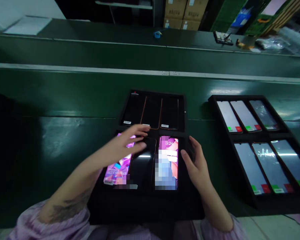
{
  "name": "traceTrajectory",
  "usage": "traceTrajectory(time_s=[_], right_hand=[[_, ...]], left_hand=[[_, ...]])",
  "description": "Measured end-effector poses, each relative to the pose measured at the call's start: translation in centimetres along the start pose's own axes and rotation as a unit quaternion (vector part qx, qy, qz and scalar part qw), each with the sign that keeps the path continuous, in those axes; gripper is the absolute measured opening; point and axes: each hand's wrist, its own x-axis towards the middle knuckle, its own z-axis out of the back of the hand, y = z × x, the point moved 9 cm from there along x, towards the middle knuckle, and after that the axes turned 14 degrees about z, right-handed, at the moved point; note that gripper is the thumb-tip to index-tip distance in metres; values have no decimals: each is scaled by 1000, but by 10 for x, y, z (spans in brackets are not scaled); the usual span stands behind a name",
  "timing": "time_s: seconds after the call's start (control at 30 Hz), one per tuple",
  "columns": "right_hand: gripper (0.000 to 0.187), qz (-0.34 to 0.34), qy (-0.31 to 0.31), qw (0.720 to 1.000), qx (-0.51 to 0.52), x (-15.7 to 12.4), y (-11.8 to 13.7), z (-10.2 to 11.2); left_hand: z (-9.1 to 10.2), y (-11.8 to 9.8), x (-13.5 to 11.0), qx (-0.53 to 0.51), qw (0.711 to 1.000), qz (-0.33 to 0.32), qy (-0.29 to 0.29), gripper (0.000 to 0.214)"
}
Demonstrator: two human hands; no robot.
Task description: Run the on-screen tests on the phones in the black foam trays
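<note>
A black foam tray [145, 208] with two rows of smartphones lies in front of me. My left hand [126, 145] hovers over its near row, fingers apart and nothing in them. Below it are a lit phone [117, 170] with a purple and pink screen and a dark middle phone [143, 163]. The near-right phone [168, 145] is lit and shows a clock, with part of its screen blurred out. My right hand [196, 161] grips the tray's right edge, thumb on top and fingers along the outside. The far row holds three dark phones [151, 111] with small white labels.
On the right lies a second black tray [242, 137] of phones with pale screens and green and red marks. A raised ledge [102, 31] runs behind the green bench [65, 90], bearing a blue tape roll [157, 34] and clear plastic bags [275, 43]. Cardboard boxes [185, 10] stand beyond.
</note>
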Motion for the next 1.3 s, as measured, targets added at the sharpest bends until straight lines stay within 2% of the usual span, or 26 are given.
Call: traceTrajectory(time_s=[0.03,0.07,0.1,0.13,0.2,0.3,0.4,0.5,0.53,0.6,0.67,0.73,0.83,0.9,1.0,1.1,1.3], right_hand=[[61,-29,1,999,38,5,-10,-3],[62,-44,1,997,59,11,-16,-5],[63,-50,-2,997,65,18,-21,-7],[64,-52,-7,997,62,25,-24,-9],[69,-57,-18,997,58,34,-27,-13],[74,-51,-27,997,46,32,-22,-15],[70,-47,-12,998,36,9,-13,-11],[65,-40,9,999,19,-10,-6,-6],[63,-12,13,1000,-7,-9,0,-4],[56,87,13,991,-98,3,18,-4],[48,190,13,960,-204,22,35,-14],[51,234,29,933,-271,42,39,-32],[62,244,68,918,-307,63,34,-59],[64,247,77,915,-308,68,32,-68],[61,251,71,916,-304,68,32,-71],[58,249,68,917,-303,67,33,-70],[56,254,85,911,-314,73,37,-72]], left_hand=[[26,14,3,-81,995,37,-51,43],[55,31,4,-140,976,70,-151,39],[74,46,4,-164,957,88,-221,37],[83,59,4,-180,941,101,-267,39],[79,81,8,-207,925,122,-295,43],[48,102,-3,-245,917,139,-282,52],[23,118,-43,-268,910,160,-274,58],[19,133,-80,-266,904,186,-278,57],[22,132,-84,-239,915,181,-271,58],[32,120,-75,-140,945,149,-256,60],[45,98,-51,-13,957,111,-268,64],[53,75,-16,70,957,104,-263,76],[52,50,31,169,948,153,-222,92],[50,39,47,221,934,186,-210,92],[47,32,54,254,922,204,-211,92],[47,35,54,261,916,213,-218,94],[48,38,56,272,913,186,-240,89]])
